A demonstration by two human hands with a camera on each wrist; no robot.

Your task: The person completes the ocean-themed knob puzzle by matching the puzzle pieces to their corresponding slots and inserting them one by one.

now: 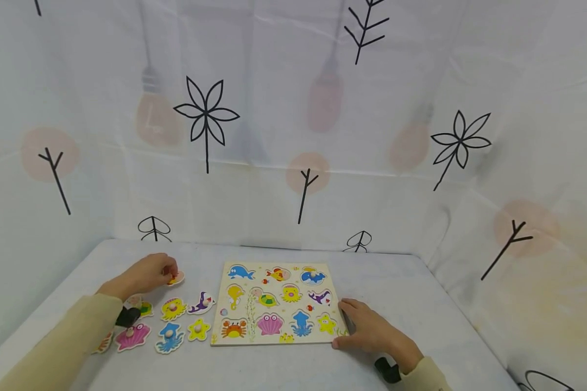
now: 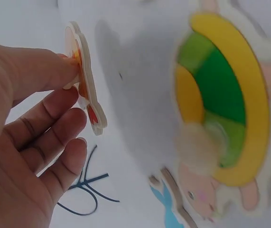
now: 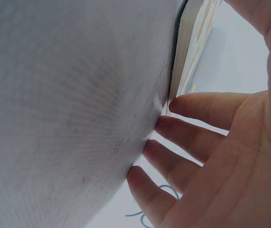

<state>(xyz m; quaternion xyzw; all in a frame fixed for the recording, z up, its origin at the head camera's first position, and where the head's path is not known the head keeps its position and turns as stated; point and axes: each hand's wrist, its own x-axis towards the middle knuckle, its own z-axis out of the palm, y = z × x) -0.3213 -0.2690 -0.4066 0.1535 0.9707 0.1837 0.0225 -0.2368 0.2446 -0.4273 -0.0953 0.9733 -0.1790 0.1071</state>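
The table (image 1: 254,372) gives most room for moving near and right of the board, and only a narrow strip beyond its far edge. The board (image 1: 284,308) lies flat at mid-table. The right hand (image 1: 368,326) touches its right edge, fingers extended, thumb at the near corner. The left hand (image 1: 149,274), well apart at the left, pinches the fish (image 1: 177,279). I judge the work to be early: loose at the left are the shell (image 1: 133,337), squid (image 1: 169,340), octopus (image 1: 173,309), purple piece (image 1: 201,304), partly covered turtle (image 1: 146,309) and crab (image 1: 105,343), and star (image 1: 199,329). The whale (image 1: 313,278) seems seated at the board's far right; whether other spots are filled, I cannot tell. The purple piece and star crowd the board's left edge.
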